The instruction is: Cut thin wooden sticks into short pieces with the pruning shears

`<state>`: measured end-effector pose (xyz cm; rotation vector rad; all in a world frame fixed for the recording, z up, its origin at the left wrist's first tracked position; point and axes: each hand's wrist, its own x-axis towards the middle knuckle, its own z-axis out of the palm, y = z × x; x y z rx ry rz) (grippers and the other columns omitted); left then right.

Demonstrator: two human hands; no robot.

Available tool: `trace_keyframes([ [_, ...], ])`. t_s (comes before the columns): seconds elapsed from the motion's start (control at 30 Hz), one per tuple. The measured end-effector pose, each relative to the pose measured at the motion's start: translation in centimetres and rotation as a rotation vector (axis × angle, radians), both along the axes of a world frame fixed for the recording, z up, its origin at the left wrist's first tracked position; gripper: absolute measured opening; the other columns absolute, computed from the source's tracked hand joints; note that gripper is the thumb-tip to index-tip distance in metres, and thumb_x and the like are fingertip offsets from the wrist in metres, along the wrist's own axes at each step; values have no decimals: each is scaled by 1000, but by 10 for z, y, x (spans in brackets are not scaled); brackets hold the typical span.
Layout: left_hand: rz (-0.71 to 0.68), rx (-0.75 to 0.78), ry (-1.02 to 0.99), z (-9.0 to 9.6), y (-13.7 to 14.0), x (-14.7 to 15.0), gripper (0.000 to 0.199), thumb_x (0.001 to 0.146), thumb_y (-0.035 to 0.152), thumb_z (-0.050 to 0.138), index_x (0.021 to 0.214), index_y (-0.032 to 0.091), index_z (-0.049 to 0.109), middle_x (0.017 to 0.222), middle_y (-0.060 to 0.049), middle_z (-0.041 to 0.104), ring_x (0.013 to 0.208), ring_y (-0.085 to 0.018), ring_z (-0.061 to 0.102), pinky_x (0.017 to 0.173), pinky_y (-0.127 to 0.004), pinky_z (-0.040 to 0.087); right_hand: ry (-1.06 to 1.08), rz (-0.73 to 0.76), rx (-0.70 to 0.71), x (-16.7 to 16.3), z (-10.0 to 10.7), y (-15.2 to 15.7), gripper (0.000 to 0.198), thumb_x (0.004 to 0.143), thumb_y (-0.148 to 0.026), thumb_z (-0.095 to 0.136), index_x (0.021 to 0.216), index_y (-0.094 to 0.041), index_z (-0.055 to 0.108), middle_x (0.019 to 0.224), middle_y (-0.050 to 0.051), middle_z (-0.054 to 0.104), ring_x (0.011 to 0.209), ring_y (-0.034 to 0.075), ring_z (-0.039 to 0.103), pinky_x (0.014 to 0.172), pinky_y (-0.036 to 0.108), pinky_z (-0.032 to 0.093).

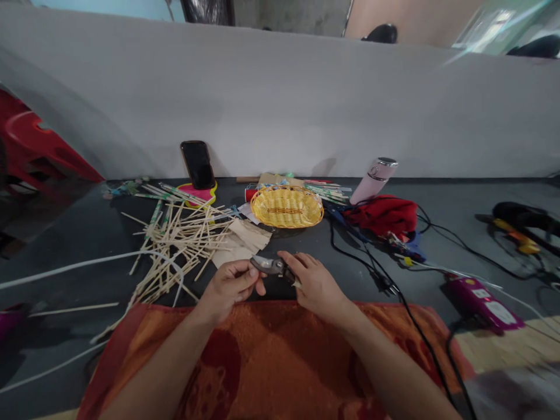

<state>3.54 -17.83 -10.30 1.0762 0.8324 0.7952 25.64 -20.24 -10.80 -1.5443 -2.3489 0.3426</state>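
Pruner is held in R hand, just above the front of the bench, close to the near edge of the orange towel. Its long axis is laid approx. L–R across the view: handles at the R palm, blade end pointed at L hand. R grip is wrapped round the handles, thumb on top; how far the blades are parted can't be told for sure. L grip is half curled, thumb & index brought nearly tog. right by the blade tip; whether the tip is touched, or anything v. small is pinched there, can't be told.

Key relation, then: tip is set at the L fingertips, w/ next to no gap seen, while the pivot is nearer R hand. Pale sticks are heaped beyond & to the left of L hand, pointing every which way, so L is by far the nearer hand to them; R is cut off from the heap by L hand & pruner. Brown paper is spread just past the L fingers, and the yellow basket is placed farther back, roughly straight ahead of the pruner, apart from both hands.
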Motion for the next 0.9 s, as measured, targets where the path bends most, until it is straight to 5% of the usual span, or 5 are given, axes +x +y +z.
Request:
trace_keyframes([
  [0.27,151,226,177,-5,1,6,25,80,39,64,78,15,62,74,-5,72,46,-7,43,46,-19,32,-18,-18,-22,1,-6,3,78,70,-8,48,144,-22,29,124,11,51,112,26,46,95,41,40],
  [0.9,37,102,43,-1,1,0,28,83,39,63,82,11,64,65,-4,67,39,-2,30,39,-19,16,-32,-10,-8,2,1,0,75,71,-5,47,143,-23,33,120,10,53,110,24,47,95,38,39],
])
